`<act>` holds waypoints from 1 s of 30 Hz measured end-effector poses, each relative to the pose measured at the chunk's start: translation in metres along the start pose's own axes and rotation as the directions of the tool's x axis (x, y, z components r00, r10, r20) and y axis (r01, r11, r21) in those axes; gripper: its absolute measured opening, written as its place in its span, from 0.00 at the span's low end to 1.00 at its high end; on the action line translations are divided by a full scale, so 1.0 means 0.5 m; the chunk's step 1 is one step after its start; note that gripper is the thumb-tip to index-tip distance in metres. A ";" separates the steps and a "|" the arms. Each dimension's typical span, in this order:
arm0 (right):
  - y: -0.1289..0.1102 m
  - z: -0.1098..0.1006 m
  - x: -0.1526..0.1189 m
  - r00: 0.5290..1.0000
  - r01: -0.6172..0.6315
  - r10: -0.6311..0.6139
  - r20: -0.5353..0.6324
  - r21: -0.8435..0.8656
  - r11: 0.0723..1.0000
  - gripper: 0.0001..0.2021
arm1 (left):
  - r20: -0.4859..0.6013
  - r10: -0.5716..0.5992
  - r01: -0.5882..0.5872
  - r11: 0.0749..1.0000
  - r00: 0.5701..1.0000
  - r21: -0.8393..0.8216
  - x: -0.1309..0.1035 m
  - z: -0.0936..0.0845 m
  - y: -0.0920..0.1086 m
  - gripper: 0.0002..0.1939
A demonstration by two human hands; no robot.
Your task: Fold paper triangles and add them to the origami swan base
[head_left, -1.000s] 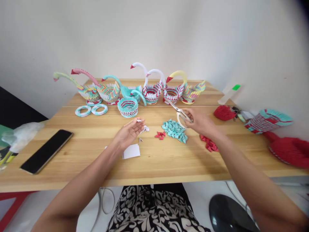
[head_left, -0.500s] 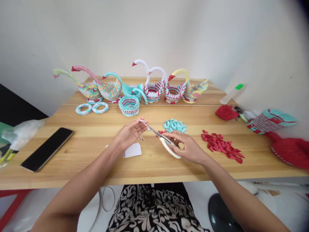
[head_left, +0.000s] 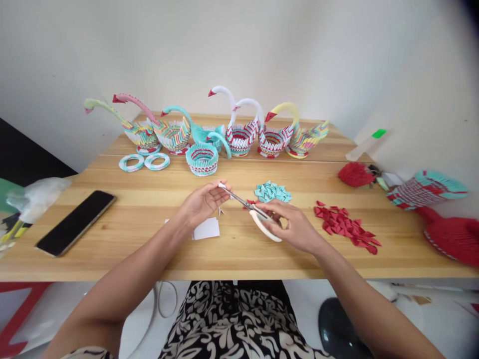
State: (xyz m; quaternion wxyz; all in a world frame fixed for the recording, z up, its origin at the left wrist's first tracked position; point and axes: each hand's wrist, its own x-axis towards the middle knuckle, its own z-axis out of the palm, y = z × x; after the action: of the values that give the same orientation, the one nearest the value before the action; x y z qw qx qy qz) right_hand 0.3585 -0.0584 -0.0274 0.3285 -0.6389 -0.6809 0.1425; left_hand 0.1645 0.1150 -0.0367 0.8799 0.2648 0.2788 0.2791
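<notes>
My right hand [head_left: 290, 224] grips a pair of scissors [head_left: 260, 223] by its white handles, the blades pointing up and left. At the blade tips, my left hand [head_left: 205, 202] pinches a small white piece of paper [head_left: 222, 185] between thumb and fingers. Beneath my left hand lie white paper slips [head_left: 206, 229] on the wooden table [head_left: 142, 239]. A small folded white piece [head_left: 220, 212] lies beside the slips. Behind the scissors sits a pile of light blue folded paper pieces [head_left: 272, 192], with a few red ones partly hidden by the blades.
Several paper swans [head_left: 241, 139] line the back, with a blue and red paper bowl [head_left: 202, 160] and two paper rings [head_left: 157, 161] before them. A phone [head_left: 77, 223] lies left. Red folded pieces [head_left: 348, 224] and a red paper model [head_left: 452, 234] are at the right.
The view has shifted slightly. Both hands keep nearly the same pose, with the scissors' tips still at the small white paper.
</notes>
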 end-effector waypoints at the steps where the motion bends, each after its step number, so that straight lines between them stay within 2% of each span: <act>1: 0.000 0.001 -0.001 1.000 0.005 -0.005 -0.002 -0.003 1.000 0.20 | -0.003 0.001 -0.001 1.000 1.000 -0.001 0.000 0.001 0.000 0.11; 7: 0.000 0.005 -0.003 1.000 0.015 -0.015 -0.008 -0.015 1.000 0.19 | -0.024 -0.002 0.001 1.000 1.000 -0.009 -0.002 0.005 0.004 0.11; 12: 0.004 0.012 -0.007 0.999 0.025 -0.025 -0.027 -0.019 1.000 0.19 | 0.006 0.010 -0.010 1.000 1.000 -0.011 -0.003 0.002 0.006 0.11; 22: -0.001 0.021 -0.012 0.987 0.121 -0.131 -0.093 -0.114 0.986 0.21 | 0.022 0.086 -0.087 0.995 0.996 0.056 -0.001 -0.003 0.003 0.06; 25: -0.004 0.026 -0.010 0.978 0.153 -0.175 -0.116 -0.176 0.972 0.20 | 0.036 0.154 -0.157 0.980 0.987 0.125 0.002 -0.009 0.001 0.06; 30: -0.008 0.044 -0.005 0.937 0.226 -0.296 -0.187 -0.321 0.920 0.19 | 0.083 0.265 -0.276 0.942 0.961 0.193 0.006 -0.016 0.001 0.14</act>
State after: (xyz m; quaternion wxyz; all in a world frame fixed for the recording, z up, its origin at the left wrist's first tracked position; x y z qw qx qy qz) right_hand 0.3416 -0.0564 -0.0418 0.3229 -0.5957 -0.7309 -0.0816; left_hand 0.1614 0.1198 -0.0431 0.8091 0.3964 0.2421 0.3598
